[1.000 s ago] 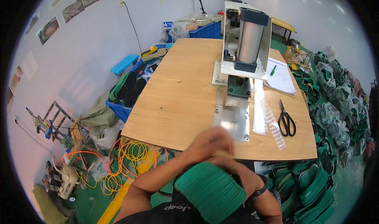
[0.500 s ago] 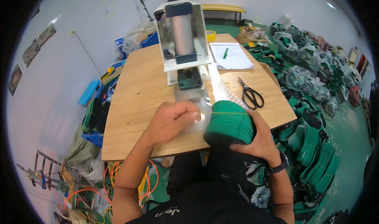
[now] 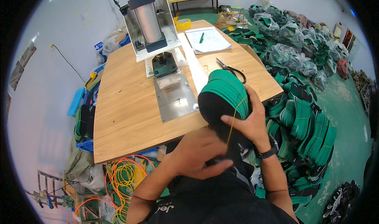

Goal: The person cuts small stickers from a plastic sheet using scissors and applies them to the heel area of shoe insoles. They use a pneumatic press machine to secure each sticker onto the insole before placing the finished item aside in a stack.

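Observation:
A thick stack of green-edged insoles with black faces [image 3: 223, 91] is tilted over the table's near edge. My right hand [image 3: 252, 121] wraps round its right side, thumb across the black face. A thin yellow rubber band [image 3: 233, 123] crosses the green edges and runs in a straight, slanting line down to the fingers of my left hand [image 3: 203, 153]. That hand is blurred, with its fingers curled at the band's lower end, below the stack. Part of the stack's lower end is hidden behind my hands.
A press with a metal cylinder [image 3: 148, 22] stands on the wooden table [image 3: 122, 105], above a metal plate [image 3: 175, 101]. Scissors [image 3: 233, 70], a notepad [image 3: 213, 45] with a green pen and yellow tape [image 3: 183, 24] lie beyond. Bundled insoles [image 3: 306, 125] cover the floor at right; orange hoses [image 3: 122, 180] lie lower left.
The stack has turned to show more of its black face. My left hand has come down and right, below the stack. The band now slants toward that hand, and the view has shifted right.

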The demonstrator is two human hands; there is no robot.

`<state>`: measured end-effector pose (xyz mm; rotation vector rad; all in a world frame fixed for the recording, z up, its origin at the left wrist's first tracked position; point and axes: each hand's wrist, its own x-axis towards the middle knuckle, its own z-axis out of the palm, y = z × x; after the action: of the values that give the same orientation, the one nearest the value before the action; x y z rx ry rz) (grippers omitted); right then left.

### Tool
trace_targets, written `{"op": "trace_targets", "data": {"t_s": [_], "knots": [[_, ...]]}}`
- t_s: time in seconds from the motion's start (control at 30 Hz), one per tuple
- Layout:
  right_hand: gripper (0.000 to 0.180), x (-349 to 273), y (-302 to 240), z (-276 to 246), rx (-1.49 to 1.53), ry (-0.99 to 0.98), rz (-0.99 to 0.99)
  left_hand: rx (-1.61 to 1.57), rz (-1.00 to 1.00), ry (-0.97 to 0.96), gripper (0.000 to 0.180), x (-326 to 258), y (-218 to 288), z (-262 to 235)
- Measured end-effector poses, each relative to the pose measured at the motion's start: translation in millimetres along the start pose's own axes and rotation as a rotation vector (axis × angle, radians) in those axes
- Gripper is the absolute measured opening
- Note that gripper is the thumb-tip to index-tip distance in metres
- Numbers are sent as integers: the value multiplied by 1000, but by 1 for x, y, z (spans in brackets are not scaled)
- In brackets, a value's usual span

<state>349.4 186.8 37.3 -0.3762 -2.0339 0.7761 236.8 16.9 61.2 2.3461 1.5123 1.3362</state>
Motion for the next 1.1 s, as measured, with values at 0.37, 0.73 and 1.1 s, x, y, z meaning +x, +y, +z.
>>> {"op": "trace_targets", "data": {"t_s": [0.37, 0.73, 1.1], "knots": [[85, -20, -49, -20, 999, 254, 179, -112, -194, 405, 91, -2, -18, 45], [76, -77, 47, -45, 1005, 229, 241, -356, -207, 46, 109, 62, -46, 68], [71, -129, 73, -135, -1400, 917, -398, -270, -388, -270, 29, 1, -112, 25]]}}
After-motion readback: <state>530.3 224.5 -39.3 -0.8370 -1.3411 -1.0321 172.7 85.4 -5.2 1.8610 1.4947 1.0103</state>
